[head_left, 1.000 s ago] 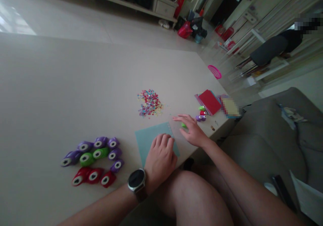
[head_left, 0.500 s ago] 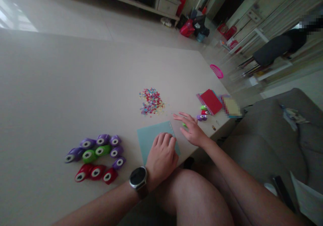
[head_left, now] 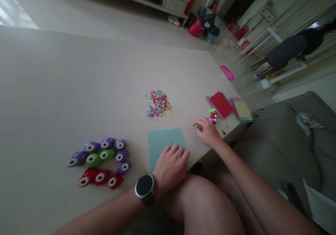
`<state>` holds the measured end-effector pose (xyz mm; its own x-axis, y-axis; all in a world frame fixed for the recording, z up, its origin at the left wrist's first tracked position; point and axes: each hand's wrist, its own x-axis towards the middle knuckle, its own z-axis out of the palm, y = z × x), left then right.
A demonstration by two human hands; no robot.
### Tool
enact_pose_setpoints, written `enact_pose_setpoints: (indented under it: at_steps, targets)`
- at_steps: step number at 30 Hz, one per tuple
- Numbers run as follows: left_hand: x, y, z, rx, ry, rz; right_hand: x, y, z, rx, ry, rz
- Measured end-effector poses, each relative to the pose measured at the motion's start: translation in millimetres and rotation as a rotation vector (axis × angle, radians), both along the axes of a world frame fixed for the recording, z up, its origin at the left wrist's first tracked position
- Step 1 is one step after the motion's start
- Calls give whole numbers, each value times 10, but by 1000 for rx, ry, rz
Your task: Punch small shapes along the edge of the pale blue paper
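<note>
My right hand (head_left: 208,133) has closed around the green punch (head_left: 198,127), at two o'clock from the blue sheet (head_left: 165,144); my left hand (head_left: 170,165) presses that sheet, fingers curled.

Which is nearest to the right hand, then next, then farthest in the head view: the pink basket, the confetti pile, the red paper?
From the right hand:
1. Red paper, just beyond it.
2. Confetti pile, to its left.
3. Pink basket, at the table's far edge.
</note>
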<state>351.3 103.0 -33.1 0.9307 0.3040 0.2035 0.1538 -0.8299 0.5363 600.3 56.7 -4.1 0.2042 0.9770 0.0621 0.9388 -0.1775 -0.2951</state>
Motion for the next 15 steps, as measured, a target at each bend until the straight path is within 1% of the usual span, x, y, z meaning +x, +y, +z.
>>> enact_pose_setpoints:
  at_steps: [5,8,11,15]
  targets:
    - [-10,-11,-4,-2,4,5,254,-110,-5,-41,-119,-74]
    - [-18,-16,4,-7,6,7,357,-186,-22,-29,-161,-118]
    - [-19,-15,8,-8,9,27,370,-245,-39,26,-165,-141]
    - [-15,-7,6,-6,10,42,296,-296,-51,141,-140,-89]
